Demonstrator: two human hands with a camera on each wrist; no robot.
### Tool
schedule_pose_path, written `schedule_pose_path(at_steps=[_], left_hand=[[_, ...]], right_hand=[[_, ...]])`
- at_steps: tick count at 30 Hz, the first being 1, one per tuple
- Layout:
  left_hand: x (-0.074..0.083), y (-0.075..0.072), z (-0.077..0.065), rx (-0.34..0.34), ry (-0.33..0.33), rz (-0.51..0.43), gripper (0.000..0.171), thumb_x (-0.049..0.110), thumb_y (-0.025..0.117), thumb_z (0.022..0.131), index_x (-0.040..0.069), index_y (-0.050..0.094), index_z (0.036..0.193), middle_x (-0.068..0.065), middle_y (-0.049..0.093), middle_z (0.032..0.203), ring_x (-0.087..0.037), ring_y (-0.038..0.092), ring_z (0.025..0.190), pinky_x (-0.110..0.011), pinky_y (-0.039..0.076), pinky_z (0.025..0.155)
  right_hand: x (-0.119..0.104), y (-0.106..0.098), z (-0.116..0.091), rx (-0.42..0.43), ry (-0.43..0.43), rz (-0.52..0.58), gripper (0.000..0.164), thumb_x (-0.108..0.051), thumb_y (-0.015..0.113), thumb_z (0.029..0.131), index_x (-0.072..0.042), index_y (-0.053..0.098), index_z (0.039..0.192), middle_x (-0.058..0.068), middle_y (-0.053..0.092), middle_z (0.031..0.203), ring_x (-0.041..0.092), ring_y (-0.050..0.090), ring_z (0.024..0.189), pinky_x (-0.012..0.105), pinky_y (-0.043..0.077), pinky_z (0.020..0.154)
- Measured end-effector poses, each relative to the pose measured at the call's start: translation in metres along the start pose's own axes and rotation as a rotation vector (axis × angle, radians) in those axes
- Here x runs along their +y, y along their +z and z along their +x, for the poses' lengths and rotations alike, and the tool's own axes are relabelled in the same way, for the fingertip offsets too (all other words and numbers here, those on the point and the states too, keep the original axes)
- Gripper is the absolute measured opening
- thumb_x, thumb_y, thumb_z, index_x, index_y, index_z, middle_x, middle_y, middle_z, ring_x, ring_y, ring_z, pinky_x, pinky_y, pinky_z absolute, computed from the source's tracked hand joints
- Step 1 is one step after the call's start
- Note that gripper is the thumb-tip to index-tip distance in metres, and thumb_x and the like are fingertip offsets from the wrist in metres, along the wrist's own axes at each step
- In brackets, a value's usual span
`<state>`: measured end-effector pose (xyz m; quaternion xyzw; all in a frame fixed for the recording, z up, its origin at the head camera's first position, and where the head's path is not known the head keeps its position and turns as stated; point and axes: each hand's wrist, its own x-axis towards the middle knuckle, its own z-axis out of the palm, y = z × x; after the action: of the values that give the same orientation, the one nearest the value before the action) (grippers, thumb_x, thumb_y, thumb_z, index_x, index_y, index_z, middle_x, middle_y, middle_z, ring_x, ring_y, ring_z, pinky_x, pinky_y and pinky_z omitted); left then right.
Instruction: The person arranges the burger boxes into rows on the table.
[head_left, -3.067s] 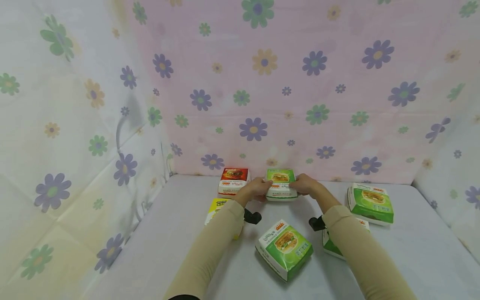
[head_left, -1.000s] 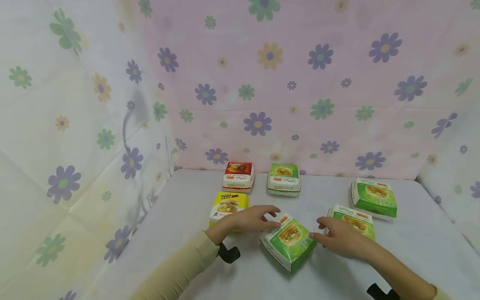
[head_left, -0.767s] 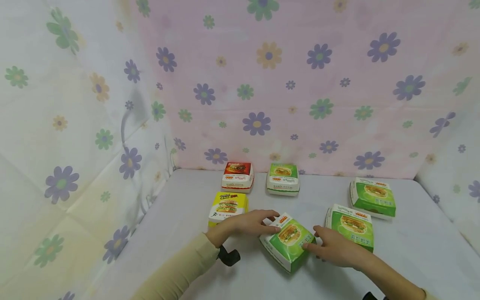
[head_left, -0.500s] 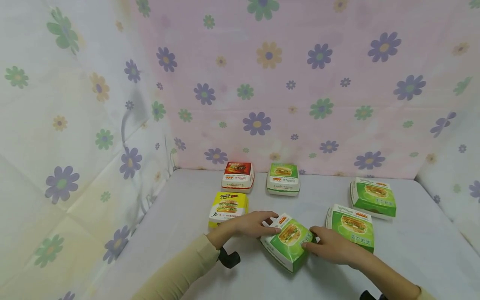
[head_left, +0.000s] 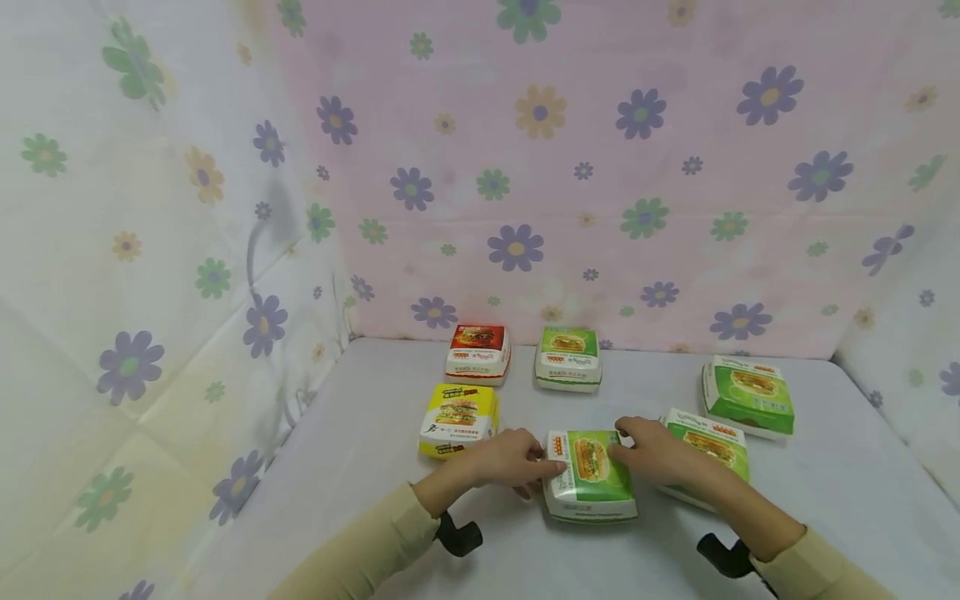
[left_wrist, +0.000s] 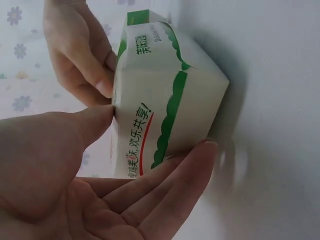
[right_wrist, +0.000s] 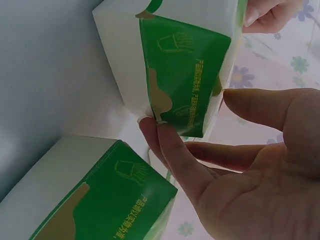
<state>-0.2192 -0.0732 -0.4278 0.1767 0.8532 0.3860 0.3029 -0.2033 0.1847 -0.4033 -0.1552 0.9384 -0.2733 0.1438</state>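
A green-and-white burger box (head_left: pixel 591 479) with a burger picture on its lid sits between both hands on the white table, nearly square to the front. From its left side, my left hand (head_left: pixel 506 460) grips it, thumb over the lid's edge. The left wrist view shows the fingers of that hand along the printed white wall (left_wrist: pixel 145 115). My right hand (head_left: pixel 660 450) holds the far right corner, thumb on top. In the right wrist view its fingertips (right_wrist: pixel 160 125) meet the green side flap. Right behind that hand lies another green burger box (head_left: pixel 708 446), partly covered by the arm.
A red burger box (head_left: pixel 477 354) and a green one (head_left: pixel 567 358) stand at the back near the flowered cloth wall (head_left: pixel 525 167). A yellow burger box (head_left: pixel 459 419) stands left of the left hand. Another green box (head_left: pixel 748 396) is at the far right.
Both hands have left the back green box and come to the front one. That box has turned from a diagonal to nearly straight, shifting slightly right, with the right hand moving farther back.
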Motion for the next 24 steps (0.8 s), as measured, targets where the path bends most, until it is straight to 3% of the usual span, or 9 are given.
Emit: schedule_pose_path(at_steps=[4,7,13,18,24], left_hand=[[0.002,0.002,-0.001,0.024,-0.010,0.002,0.039,0.039,0.065,0.101,0.001,0.072,0.103,-0.007,0.072,0.083,-0.022,0.072,0.073,-0.037,0.062,0.066],[0.004,-0.001,-0.002,0.046,-0.008,0.096,0.049,0.043,0.064,0.101,-0.003,0.069,0.117,-0.007,0.073,0.087,-0.019,0.071,0.074,-0.035,0.060,0.069],[0.013,-0.015,0.002,0.059,0.046,0.327,0.068,0.055,0.057,0.101,0.003,0.053,0.145,-0.009,0.067,0.127,-0.018,0.066,0.104,-0.035,0.056,0.089],[0.019,-0.023,0.014,0.008,0.106,0.306,0.066,0.050,0.055,0.104,0.007,0.045,0.152,-0.011,0.058,0.143,-0.024,0.063,0.120,-0.038,0.053,0.100],[0.015,-0.025,0.027,-0.046,0.121,0.275,0.059,0.046,0.057,0.104,0.009,0.049,0.150,-0.009,0.058,0.144,-0.022,0.058,0.125,-0.036,0.050,0.104]], right_hand=[[0.003,-0.003,0.003,-0.008,0.026,-0.006,0.050,-0.021,0.061,0.101,0.015,0.053,0.133,0.030,0.062,0.125,0.050,0.056,0.121,0.061,0.049,0.099],[0.005,-0.006,-0.002,-0.017,0.055,0.012,0.056,-0.027,0.062,0.101,0.015,0.051,0.136,0.032,0.061,0.128,0.048,0.058,0.120,0.059,0.052,0.096],[0.008,-0.012,-0.021,0.004,0.033,0.012,0.065,-0.034,0.068,0.099,0.017,0.050,0.136,0.033,0.061,0.128,0.036,0.068,0.104,0.050,0.059,0.084],[0.013,-0.009,-0.039,-0.031,0.014,0.050,0.071,-0.034,0.075,0.093,0.017,0.050,0.135,0.023,0.068,0.116,0.025,0.068,0.094,0.044,0.059,0.077],[0.017,0.003,-0.046,-0.085,0.048,0.168,0.081,-0.034,0.083,0.086,0.016,0.048,0.138,0.026,0.065,0.124,0.028,0.069,0.097,0.045,0.060,0.078]])
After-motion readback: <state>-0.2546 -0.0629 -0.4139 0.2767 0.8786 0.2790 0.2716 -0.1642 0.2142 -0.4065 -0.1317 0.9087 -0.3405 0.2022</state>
